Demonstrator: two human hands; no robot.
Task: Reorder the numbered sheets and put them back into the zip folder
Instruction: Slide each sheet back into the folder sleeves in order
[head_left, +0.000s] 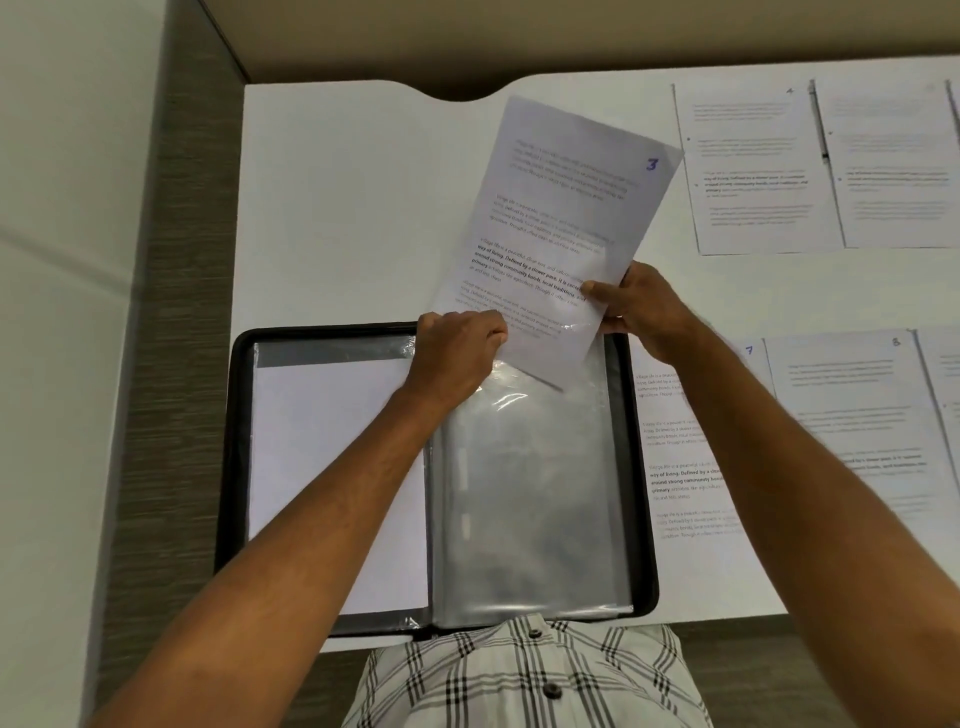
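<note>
Starting at the lower edge of the frame, a checked shirt (524, 675) with dark buttons fills the bottom centre. Just above it, the zip folder (231, 467) lies open flat on the white worktop (337, 197), its black zipped border framing both halves. The left half holds a blank white page (332, 478) behind clear plastic. The right half shows a stack of clear plastic sleeves (524, 493), glossy and slightly rippled.

Both forearms reach up across the folder. The left hand (457, 348) is curled at the folder's top edge, gripping the mouth of the uppermost sleeve. The right hand (639, 312) pinches the lower right edge of the sheet marked 3 (566, 208), thumb on the printed face. This sheet stands tilted to the right in the centre of the frame, its lower corner inside the sleeve opening and most of its length above the folder.

At right of the folder, a sheet marked 7 (680, 467) lies flat, partly under the right forearm, with a sheet marked 8 (852, 426) beside it. In the upper right, a sheet marked 4 (753, 171) lies with another sheet (893, 166) beside it, number unreadable.
</note>
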